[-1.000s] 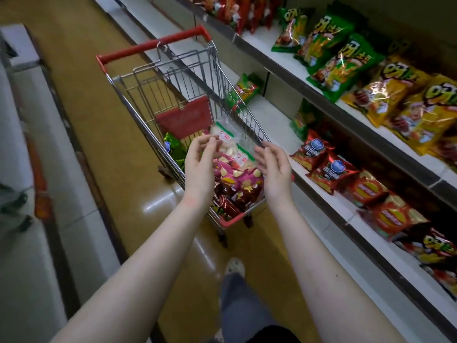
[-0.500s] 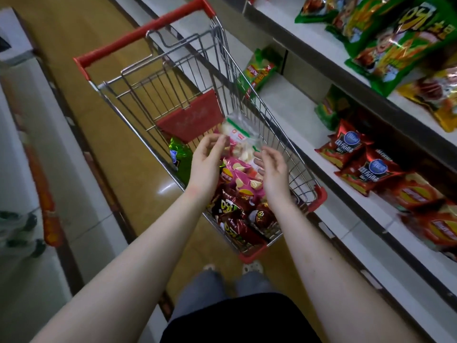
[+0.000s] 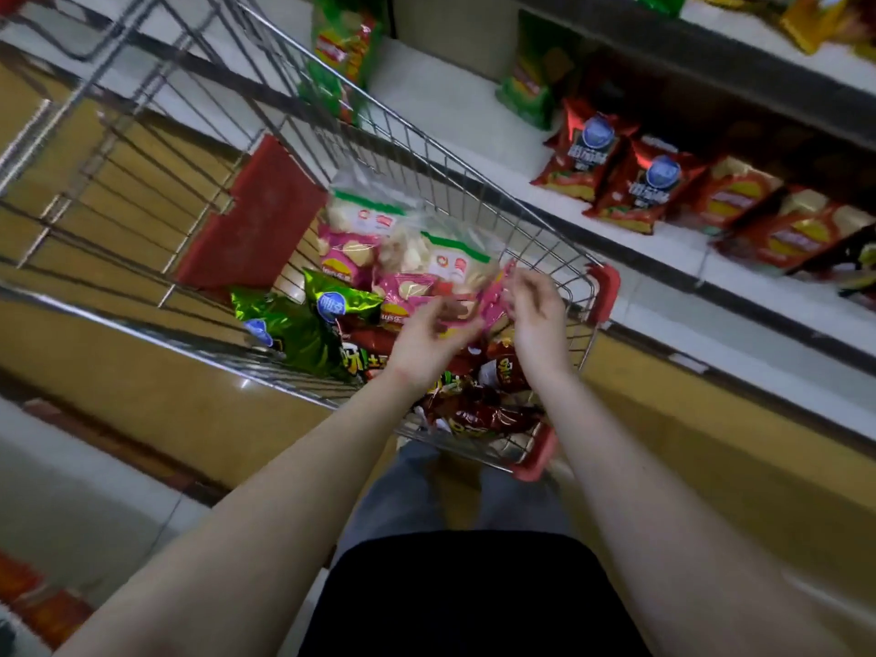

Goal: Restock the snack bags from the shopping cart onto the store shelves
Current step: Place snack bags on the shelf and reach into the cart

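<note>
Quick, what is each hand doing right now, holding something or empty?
Left hand: fingers curled against the pink snack bag; grip too blurred to tell.
Right hand: pinches that bag's edge.

Left hand (image 3: 423,338) and right hand (image 3: 536,316) reach forward, close together; fingers (image 3: 522,283) curled, motion-blurred

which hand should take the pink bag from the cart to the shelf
Right, probably: the right hand is at the shelf-side edge of the pink bag, and the shelf runs along that side. The left hand would have to reach across the cart.
</note>
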